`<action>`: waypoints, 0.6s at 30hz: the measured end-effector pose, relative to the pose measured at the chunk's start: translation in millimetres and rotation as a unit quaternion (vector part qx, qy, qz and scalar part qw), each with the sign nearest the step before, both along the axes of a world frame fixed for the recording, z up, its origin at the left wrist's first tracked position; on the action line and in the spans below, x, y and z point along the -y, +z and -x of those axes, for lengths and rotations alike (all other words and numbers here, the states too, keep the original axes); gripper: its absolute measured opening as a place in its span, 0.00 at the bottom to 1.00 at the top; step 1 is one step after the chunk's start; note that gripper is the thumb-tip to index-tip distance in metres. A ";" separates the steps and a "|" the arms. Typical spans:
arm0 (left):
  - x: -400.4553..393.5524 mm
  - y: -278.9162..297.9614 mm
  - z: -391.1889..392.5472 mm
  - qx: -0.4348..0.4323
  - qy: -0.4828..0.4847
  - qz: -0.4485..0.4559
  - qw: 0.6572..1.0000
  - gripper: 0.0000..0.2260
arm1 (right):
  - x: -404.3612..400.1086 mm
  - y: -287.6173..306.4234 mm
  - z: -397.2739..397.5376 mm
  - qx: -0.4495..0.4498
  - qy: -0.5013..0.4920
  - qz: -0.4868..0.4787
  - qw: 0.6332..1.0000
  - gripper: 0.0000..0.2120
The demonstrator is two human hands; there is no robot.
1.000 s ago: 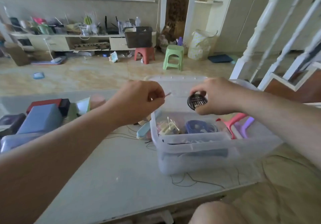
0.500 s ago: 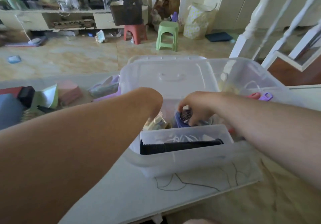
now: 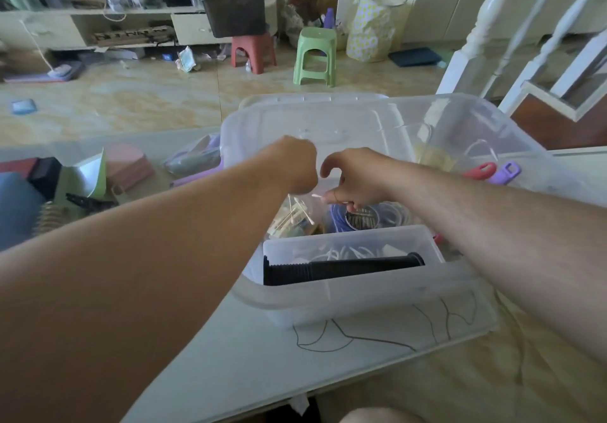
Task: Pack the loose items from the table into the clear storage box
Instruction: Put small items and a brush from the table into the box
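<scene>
A: What are the fingers [image 3: 348, 204] doing?
B: On the right hand [image 3: 356, 178] they curl downward and touch the top edge of the round black needle case [image 3: 363, 219], which lies inside the clear storage box [image 3: 460, 117]. Whether they pinch it or only rest on it, I cannot tell. The thumb sticks out to the left.
A: And the left hand [image 3: 295, 166]?
B: It is closed into a fist just left of the right hand, above the box's inside. Its fingertips are hidden, so I cannot tell whether it holds anything.
A: What sits around the case?
B: It rests on a blue coil [image 3: 336, 217]; cotton swabs [image 3: 295, 215] lie in a clear bag to its left. Nearer the person, a small clear tray [image 3: 423, 238] holds a black tube [image 3: 341, 266] and white cord.
A: Outside the box?
B: Left of it on the surface [image 3: 230, 357] are a pink pad [image 3: 128, 166], a green-and-white paper [image 3: 90, 176] and a dark clip [image 3: 90, 202]. A thin dark thread [image 3: 345, 339] lies in front of the box
</scene>
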State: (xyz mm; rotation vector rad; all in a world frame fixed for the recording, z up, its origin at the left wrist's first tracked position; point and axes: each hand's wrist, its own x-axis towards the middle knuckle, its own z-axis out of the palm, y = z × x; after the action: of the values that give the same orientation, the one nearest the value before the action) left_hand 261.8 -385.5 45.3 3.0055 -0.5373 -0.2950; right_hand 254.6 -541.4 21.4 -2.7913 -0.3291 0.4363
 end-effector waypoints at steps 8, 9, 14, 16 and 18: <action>-92.1 64.3 38.4 0.124 0.002 0.463 0.878 0.12 | -10.0 42.0 16.5 0.077 0.011 -0.053 0.996 0.06; -122.3 62.4 50.9 0.136 0.018 0.432 0.891 0.11 | -18.2 58.7 22.3 0.093 0.015 -0.057 0.994 0.06; -292.8 12.1 121.9 0.103 0.252 0.168 0.947 0.07 | -109.8 131.7 80.9 0.113 0.096 -0.155 0.977 0.03; -339.9 -11.1 139.3 0.071 0.339 0.069 0.935 0.11 | -158.4 134.8 102.9 0.096 0.152 -0.156 0.971 0.02; -367.6 -31.9 150.0 0.038 0.352 0.023 0.935 0.17 | -209.8 122.3 113.8 0.085 0.192 -0.110 0.971 0.01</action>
State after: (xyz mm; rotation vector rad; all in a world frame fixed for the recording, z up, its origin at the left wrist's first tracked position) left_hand 111.8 -17.9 13.4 2.9238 0.5287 -0.1058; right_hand 140.8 -331.6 143.7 -2.5477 -0.9090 0.2231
